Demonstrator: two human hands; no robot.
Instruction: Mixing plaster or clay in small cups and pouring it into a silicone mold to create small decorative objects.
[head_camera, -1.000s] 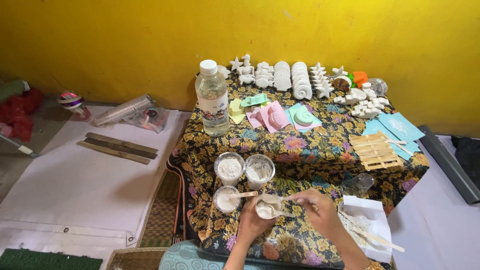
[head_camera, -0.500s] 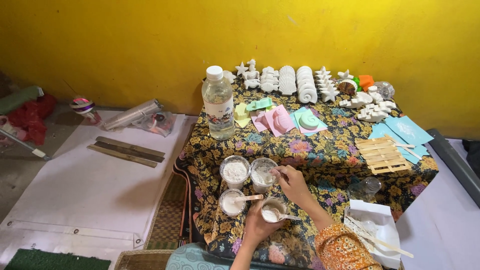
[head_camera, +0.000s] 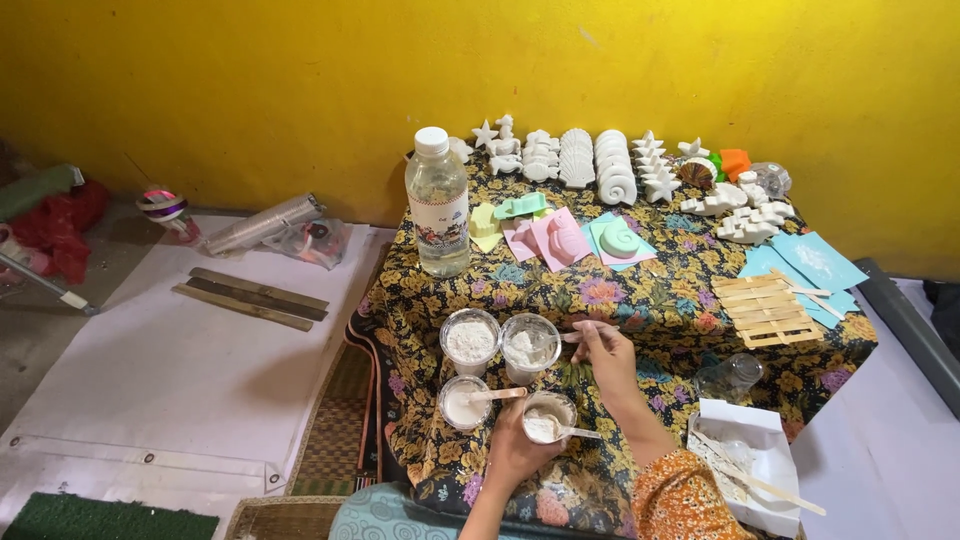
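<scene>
A: L hand (head_camera: 515, 452)?
B: Wrapped round cup of white mix (head_camera: 547, 417), lower centre of frame.
A: R hand (head_camera: 603, 352)?
B: Fingers pinch a stick (head_camera: 573, 336) at the powder cup (head_camera: 529, 343), centre, beside another powder cup (head_camera: 469, 340).

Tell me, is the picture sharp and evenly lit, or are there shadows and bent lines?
Head view: soft, even light, no harsh glare; the yellow wall darkens toward the left corner. The table edges bow slightly, a wide-lens effect. The left hand on the front cup and the right hand with its spoon look fairly sharp; the small white casts lose fine detail.
</scene>
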